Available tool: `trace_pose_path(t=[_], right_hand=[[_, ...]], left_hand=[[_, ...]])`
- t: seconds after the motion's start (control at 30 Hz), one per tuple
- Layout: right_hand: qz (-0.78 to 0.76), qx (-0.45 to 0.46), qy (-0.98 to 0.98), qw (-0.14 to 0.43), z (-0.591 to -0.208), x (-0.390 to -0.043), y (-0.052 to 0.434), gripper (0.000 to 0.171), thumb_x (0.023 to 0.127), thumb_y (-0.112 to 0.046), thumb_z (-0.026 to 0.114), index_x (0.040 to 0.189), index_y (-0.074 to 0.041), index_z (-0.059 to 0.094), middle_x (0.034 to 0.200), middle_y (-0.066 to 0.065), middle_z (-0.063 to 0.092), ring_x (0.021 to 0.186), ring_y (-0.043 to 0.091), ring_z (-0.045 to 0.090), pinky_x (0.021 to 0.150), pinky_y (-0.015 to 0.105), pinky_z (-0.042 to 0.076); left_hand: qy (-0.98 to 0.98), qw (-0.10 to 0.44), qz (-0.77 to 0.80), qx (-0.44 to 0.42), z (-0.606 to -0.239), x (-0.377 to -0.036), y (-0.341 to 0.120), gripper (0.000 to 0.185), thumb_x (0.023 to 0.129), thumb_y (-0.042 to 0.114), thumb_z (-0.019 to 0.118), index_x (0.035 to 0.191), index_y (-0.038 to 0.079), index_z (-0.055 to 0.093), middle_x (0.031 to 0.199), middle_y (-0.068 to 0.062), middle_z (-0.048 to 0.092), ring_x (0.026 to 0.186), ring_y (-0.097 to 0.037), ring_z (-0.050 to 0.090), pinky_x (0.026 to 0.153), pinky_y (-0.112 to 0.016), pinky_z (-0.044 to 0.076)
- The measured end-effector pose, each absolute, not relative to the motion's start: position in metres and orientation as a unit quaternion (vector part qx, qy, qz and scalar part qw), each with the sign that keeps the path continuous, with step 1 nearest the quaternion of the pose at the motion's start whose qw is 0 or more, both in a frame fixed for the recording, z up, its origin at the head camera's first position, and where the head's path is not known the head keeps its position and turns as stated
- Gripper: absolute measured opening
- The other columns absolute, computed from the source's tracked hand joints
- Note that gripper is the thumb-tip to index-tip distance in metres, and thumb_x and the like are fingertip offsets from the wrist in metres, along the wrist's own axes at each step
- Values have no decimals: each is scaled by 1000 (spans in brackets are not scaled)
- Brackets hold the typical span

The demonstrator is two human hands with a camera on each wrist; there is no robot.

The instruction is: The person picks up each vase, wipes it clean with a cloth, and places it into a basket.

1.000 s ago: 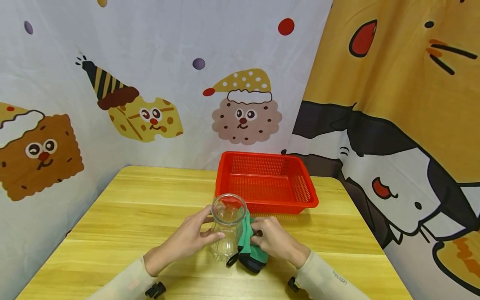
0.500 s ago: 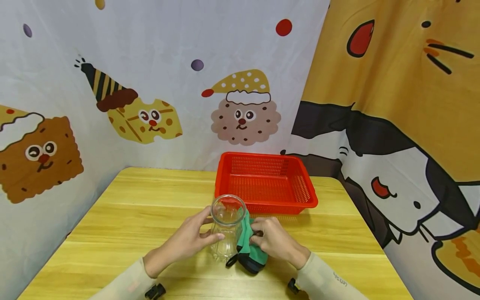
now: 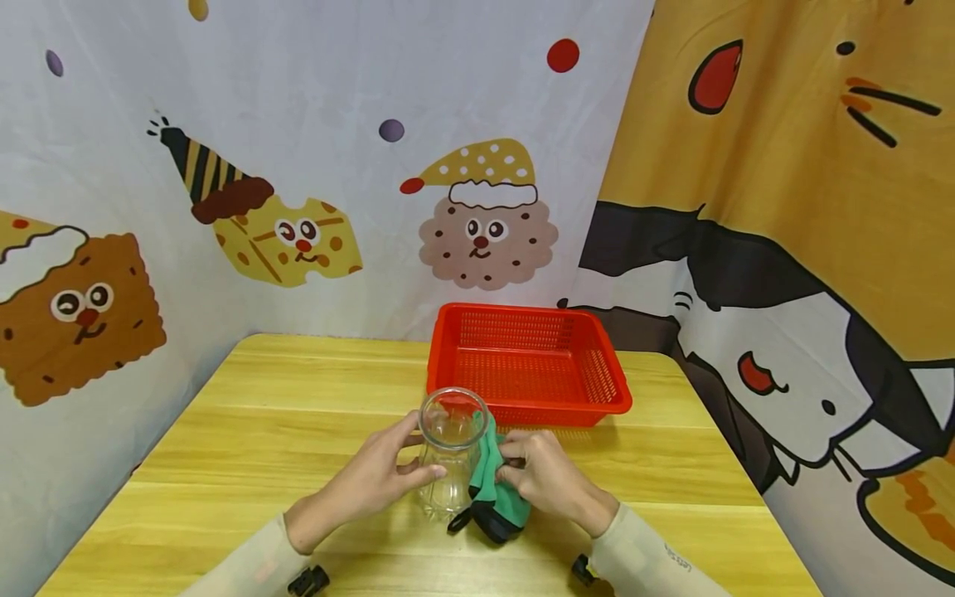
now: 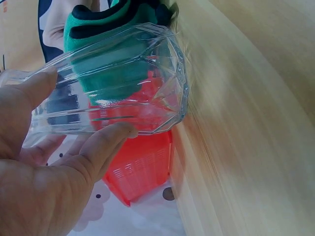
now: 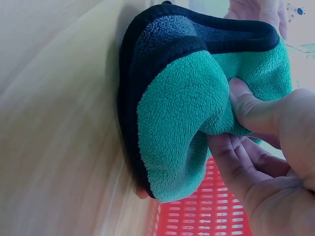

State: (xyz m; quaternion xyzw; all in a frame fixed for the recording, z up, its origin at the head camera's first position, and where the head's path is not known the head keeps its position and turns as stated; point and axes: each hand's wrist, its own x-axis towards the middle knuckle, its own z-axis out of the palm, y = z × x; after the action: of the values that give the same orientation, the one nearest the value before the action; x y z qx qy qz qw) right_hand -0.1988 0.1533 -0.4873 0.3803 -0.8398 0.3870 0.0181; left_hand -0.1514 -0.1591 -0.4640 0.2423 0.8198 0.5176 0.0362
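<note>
A clear glass jar [image 3: 450, 489] with a wide round mouth and faceted sides stands upright near the middle of the table. My left hand [image 3: 384, 468] grips it from the left, thumb and fingers spread around its side. Right of the jar, my right hand [image 3: 548, 477] pinches a folded green terry cloth [image 5: 172, 103] between thumb and fingers. The cloth has black edging, a dark grey patch and a small black loop [image 3: 459, 521]. In the left wrist view, the cloth shows through the glass, lying right at the jar's far side.
A red plastic basket [image 3: 525, 412] with perforated walls sits behind the jar and cloth, toward the back right of the wooden table [image 3: 261, 423]. Printed cartoon curtains [image 3: 336, 83] hang behind the table and along its sides.
The lower end of the green cloth has shifted slightly left, closer under the jar's side. Both hands keep nearly the same place, and the jar stays put.
</note>
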Motion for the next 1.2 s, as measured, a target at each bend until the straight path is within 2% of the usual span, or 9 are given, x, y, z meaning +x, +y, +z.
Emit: trace_pose_path(t=[0.23, 0.47, 0.8, 1.2], right_hand=[[403, 374, -835, 21, -482, -196, 153, 18, 96, 8, 87, 107, -5, 91, 107, 6, 86, 90, 0, 76, 72, 19, 71], [419, 377, -825, 33, -479, -196, 153, 21, 96, 9, 87, 112, -4, 91, 111, 7, 87, 90, 1, 77, 73, 28, 74], [431, 390, -811, 74, -474, -197, 151, 23, 94, 11, 90, 112, -3, 92, 107, 9, 87, 86, 2, 78, 72, 24, 73], [460, 376, -799, 93, -465, -195, 147, 25, 94, 14, 88, 110, -4, 92, 108, 8, 87, 85, 3, 80, 73, 29, 75]], left_hand=[[819, 34, 518, 244, -465, -151, -159, 76, 109, 28, 85, 174, 12, 48, 166, -29, 63, 148, -64, 65, 105, -40, 73], [819, 33, 518, 244, -465, -151, -159, 78, 109, 28, 85, 175, 12, 47, 167, -30, 62, 148, -64, 64, 105, -40, 73], [818, 31, 520, 245, -467, -151, -158, 78, 110, 28, 85, 176, 14, 46, 167, -29, 62, 149, -62, 65, 105, -40, 73], [820, 31, 515, 249, -466, -152, -159, 78, 111, 28, 84, 177, 16, 45, 169, -28, 61, 150, -61, 64, 105, -40, 73]])
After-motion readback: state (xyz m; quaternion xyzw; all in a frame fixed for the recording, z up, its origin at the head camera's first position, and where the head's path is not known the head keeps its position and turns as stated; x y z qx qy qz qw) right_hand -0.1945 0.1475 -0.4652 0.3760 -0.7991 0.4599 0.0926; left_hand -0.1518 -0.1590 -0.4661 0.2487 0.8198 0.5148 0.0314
